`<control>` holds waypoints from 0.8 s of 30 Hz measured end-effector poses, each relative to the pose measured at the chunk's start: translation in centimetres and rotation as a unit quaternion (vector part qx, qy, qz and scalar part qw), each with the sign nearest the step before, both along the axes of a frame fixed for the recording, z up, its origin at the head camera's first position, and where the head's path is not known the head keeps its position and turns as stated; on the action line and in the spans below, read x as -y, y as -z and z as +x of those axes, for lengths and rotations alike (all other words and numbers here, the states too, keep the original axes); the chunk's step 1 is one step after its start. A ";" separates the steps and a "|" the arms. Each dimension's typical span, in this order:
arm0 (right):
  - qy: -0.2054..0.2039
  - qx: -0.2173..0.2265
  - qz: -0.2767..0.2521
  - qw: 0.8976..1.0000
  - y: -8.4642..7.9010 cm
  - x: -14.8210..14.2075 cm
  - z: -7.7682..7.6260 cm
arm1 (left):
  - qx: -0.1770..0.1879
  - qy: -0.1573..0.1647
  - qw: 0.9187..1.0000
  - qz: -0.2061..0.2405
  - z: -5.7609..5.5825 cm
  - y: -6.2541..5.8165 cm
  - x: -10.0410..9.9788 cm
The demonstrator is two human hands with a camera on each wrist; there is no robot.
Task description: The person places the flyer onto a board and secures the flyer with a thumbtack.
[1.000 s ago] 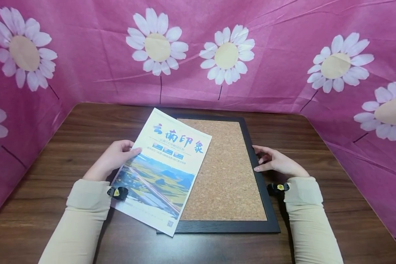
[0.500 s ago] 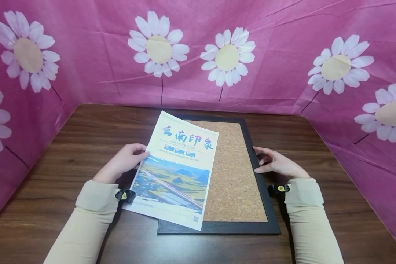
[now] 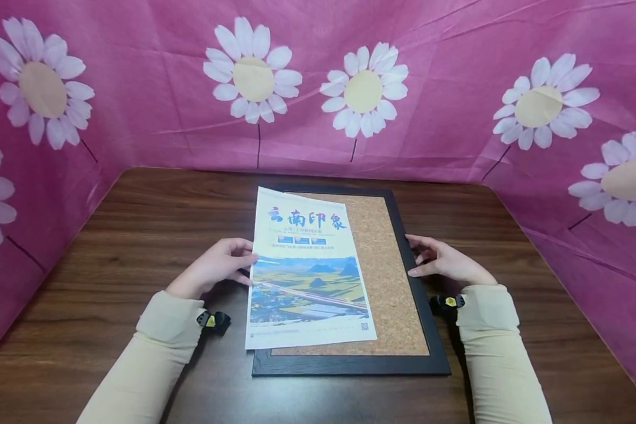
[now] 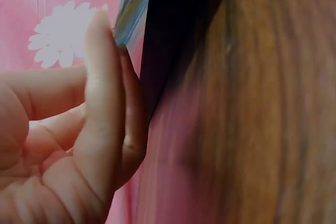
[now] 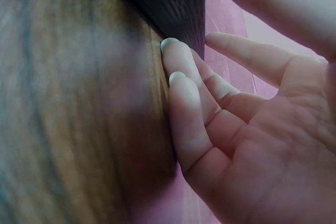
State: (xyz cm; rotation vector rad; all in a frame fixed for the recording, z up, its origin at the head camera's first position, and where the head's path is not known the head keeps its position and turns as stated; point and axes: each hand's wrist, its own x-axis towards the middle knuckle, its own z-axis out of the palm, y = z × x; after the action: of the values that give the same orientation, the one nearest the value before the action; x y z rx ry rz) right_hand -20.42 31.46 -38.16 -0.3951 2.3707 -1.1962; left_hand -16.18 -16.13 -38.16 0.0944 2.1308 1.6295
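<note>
In the head view, my left hand [image 3: 217, 268] pinches the left edge of a printed poster [image 3: 310, 294], with blue-purple characters above a landscape picture. The poster overlaps the left part of a cork board [image 3: 389, 282] in a black frame [image 3: 350, 365]; its left side and lower left corner jut slightly past the frame. Thumb and fingers meet at the poster's edge [image 4: 134, 11] in the left wrist view. My right hand [image 3: 450, 262] touches the frame's right side with thumb and fingertips. In the right wrist view, its fingers [image 5: 184, 108] rest against the table beside the frame.
The board lies flat on a dark wooden table [image 3: 85, 282]. Pink cloth [image 3: 307, 147] printed with large daisies rises behind the table and at both sides. Each wrist carries a small black camera, such as the left one [image 3: 214, 322].
My left hand has moved right and slightly nearer, carrying the poster further over the cork. The poster has turned counterclockwise and now stands nearly straight. My right hand stays at the frame.
</note>
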 end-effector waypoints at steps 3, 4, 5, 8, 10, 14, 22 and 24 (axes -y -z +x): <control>-0.002 -0.002 0.000 1.000 0.0 -0.1 -0.1 | 0.008 -0.002 1.000 0.002 -0.1 0.1 -0.3; -0.001 -0.002 0.001 1.000 0.1 -0.1 -0.1 | 0.008 -0.003 1.000 -0.002 -0.1 0.1 -0.4; -0.001 -0.004 0.000 1.000 0.1 -0.2 -0.1 | 0.007 -0.002 1.000 -0.006 -0.1 0.1 -0.5; -0.003 -0.014 0.001 1.000 0.1 -0.3 -0.1 | -0.009 0.001 0.999 -0.035 -0.3 -0.1 -1.0; -0.005 -0.020 0.003 1.000 0.1 -0.4 -0.1 | -0.020 0.003 0.998 -0.062 -0.5 -0.3 -1.5; -0.002 -0.012 0.002 1.000 0.1 -0.3 -0.1 | -0.039 0.007 0.992 -0.117 -1.0 -0.5 -2.5; 0.003 -0.006 0.010 1.000 -0.1 0.1 0.1 | -0.044 0.003 0.986 -0.158 -2.1 -0.7 -3.8; 0.006 -0.005 0.013 1.000 -0.2 0.2 0.2 | -0.044 0.005 0.986 -0.159 -2.2 -0.7 -4.1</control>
State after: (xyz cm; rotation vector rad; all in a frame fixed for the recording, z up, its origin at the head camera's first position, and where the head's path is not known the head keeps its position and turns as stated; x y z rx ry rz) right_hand -20.23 31.29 -37.93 -0.3812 2.3980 -1.1710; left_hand -18.41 -12.06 -37.48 0.0787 2.4239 1.2810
